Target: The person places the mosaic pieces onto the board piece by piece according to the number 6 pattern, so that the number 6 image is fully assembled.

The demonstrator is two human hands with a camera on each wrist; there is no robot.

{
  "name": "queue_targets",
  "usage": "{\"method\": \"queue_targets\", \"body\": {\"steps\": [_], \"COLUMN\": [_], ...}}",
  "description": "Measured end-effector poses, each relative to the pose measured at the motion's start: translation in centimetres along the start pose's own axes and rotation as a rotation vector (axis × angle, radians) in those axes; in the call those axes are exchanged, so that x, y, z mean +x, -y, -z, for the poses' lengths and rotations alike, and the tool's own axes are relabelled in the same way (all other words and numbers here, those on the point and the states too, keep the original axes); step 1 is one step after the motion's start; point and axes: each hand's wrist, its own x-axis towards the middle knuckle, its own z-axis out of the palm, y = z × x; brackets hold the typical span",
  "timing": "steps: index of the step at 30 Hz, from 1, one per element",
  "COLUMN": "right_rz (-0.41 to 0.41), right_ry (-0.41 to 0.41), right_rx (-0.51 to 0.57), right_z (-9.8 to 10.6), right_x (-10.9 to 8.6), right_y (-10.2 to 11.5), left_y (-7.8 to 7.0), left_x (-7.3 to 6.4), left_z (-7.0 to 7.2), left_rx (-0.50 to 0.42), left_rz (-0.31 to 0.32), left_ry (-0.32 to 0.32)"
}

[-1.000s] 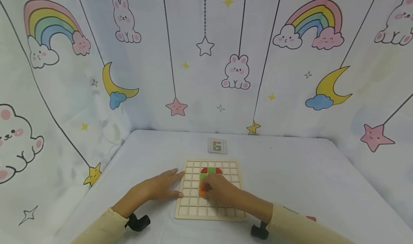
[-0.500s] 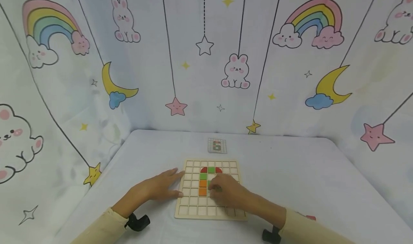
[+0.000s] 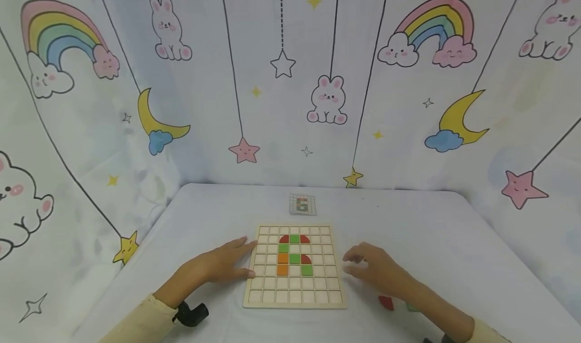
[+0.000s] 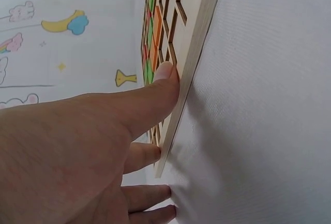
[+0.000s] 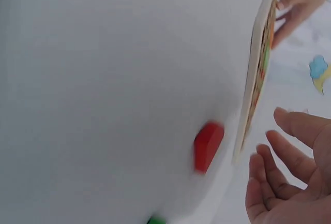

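on the white table [image 3: 408,232] a wooden grid board [image 3: 294,295] lies flat, coloured tiles [image 3: 294,254] seated mid-grid. left hand [image 3: 218,265] braces its edge, fingers straight against the wood. right hand [image 3: 376,270] hovers beside it, fingers apart, empty, near a loose red piece [image 3: 386,302].

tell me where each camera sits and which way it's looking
Head: worn high, looks forward and down at the grid board; both hands, left hand and right hand, and their sleeves show.
Left wrist: low beside the left hand, looks along the board's edge.
Right wrist: low, looks past open fingers at a red piece.
All three share the board.
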Motion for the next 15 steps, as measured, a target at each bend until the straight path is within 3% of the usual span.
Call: {"method": "queue_targets", "body": {"steps": [6, 15], "right_rz": [-0.088, -0.157], "right_ry": [0.02, 0.098], "right_rx": [0.038, 0.089], "right_z": [3.1, 7.7], "right_x": [-2.8, -7.2], "right_y": [-2.9, -6.8], "left_y": [0.3, 0.1], "left_x": [0.1, 0.2], "left_z": [-0.2, -0.2], "left_rx": [-0.01, -0.007], "left_rz": [-0.011, -0.002], "left_ry": [-0.001, 0.012]}}
